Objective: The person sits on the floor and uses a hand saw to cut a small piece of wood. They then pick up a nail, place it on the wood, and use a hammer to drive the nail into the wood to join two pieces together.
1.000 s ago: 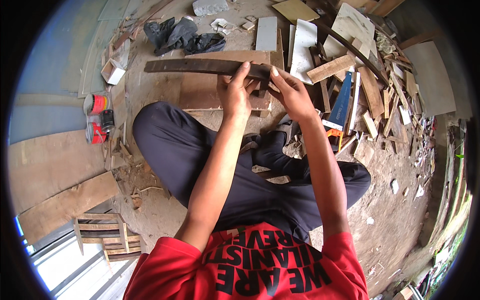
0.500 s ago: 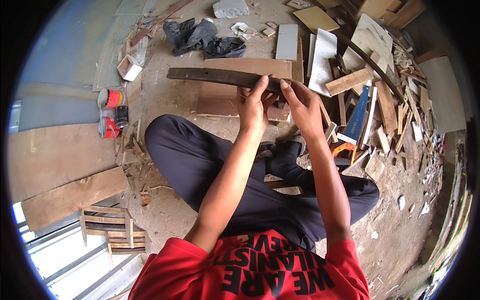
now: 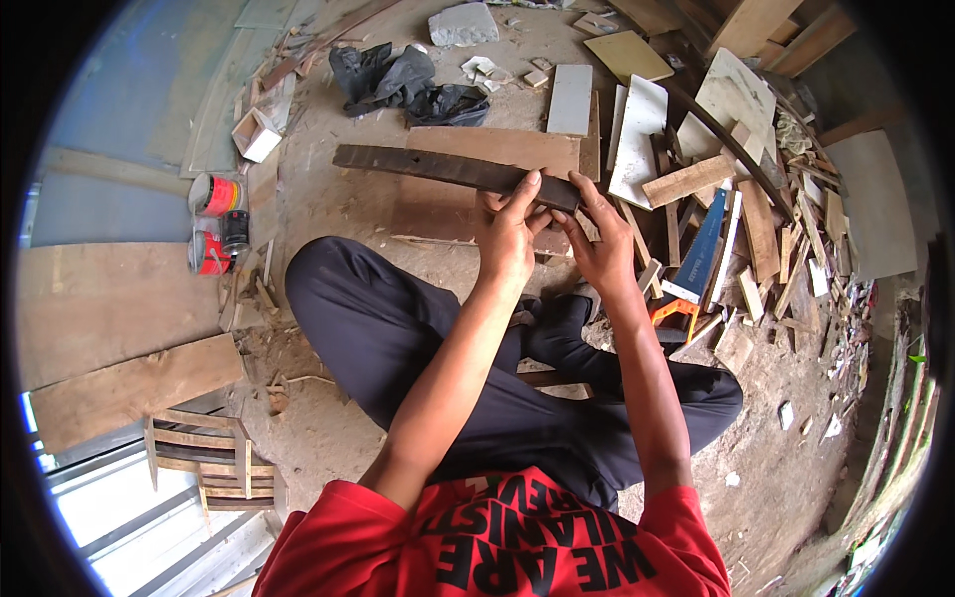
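A long dark wooden strip (image 3: 428, 167) is held up over the ground in front of my crossed legs, its far end pointing left and its right end dipping lower. My left hand (image 3: 509, 237) grips it near the right end, thumb along the near side and fingers curled underneath. At the very tip, my right hand (image 3: 603, 244) pinches the end between thumb and fingers. Below and behind the strip lies a brown wooden board (image 3: 487, 144), partly covered by the strip and my left hand.
A handsaw (image 3: 702, 249) with a blue blade and orange handle rests at right beside a heap of wood offcuts (image 3: 761, 224). Red-labelled cans (image 3: 211, 251) stand at left. Black plastic bags (image 3: 388, 80) and a pale stone block (image 3: 464, 24) lie farther off.
The strip's right end has tilted downward. My right hand has shifted its thumb from the top of the strip to its near lower side. My left hand keeps its grip.
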The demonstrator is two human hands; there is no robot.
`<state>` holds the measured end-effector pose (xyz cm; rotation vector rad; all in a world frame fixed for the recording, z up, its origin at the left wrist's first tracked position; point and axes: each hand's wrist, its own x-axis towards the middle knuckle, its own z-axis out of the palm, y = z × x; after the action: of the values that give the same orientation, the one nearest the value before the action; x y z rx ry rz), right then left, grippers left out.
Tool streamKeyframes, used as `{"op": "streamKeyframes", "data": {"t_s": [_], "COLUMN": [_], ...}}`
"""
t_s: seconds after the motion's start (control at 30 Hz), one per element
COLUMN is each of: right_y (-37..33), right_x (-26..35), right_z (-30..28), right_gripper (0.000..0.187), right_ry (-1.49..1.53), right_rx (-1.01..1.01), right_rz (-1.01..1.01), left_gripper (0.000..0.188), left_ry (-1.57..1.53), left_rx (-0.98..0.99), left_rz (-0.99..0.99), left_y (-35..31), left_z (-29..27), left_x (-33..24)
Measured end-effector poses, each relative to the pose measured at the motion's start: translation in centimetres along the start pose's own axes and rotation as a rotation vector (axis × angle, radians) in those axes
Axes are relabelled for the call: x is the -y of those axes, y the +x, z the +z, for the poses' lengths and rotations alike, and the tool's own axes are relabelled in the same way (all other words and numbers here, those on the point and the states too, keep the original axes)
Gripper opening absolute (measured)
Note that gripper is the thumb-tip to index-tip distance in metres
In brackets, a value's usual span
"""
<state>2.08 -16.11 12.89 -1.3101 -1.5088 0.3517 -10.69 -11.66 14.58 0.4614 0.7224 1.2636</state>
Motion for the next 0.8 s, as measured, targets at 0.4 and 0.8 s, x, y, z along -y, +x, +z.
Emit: {"op": "streamKeyframes", "data": {"t_s": [0.4, 0.8], "right_y": [4.6, 4.7], "right_x": [-2.0, 0.1], "right_z": [0.2, -0.1], "right_gripper": [0.054, 0.056], "right_ry": [0.111, 0.540], "right_rx": [0.145, 0.130], "right_rz": [0.090, 0.334], "left_gripper": [0.038, 0.042], "left_ry": [0.220, 0.307], "left_rx": [-0.250, -0.003], "left_rz": [0.026, 0.172], "left_y": [4.6, 3.5], "left_z": [2.0, 2.8], "left_x": [-2.2, -3.0]}}
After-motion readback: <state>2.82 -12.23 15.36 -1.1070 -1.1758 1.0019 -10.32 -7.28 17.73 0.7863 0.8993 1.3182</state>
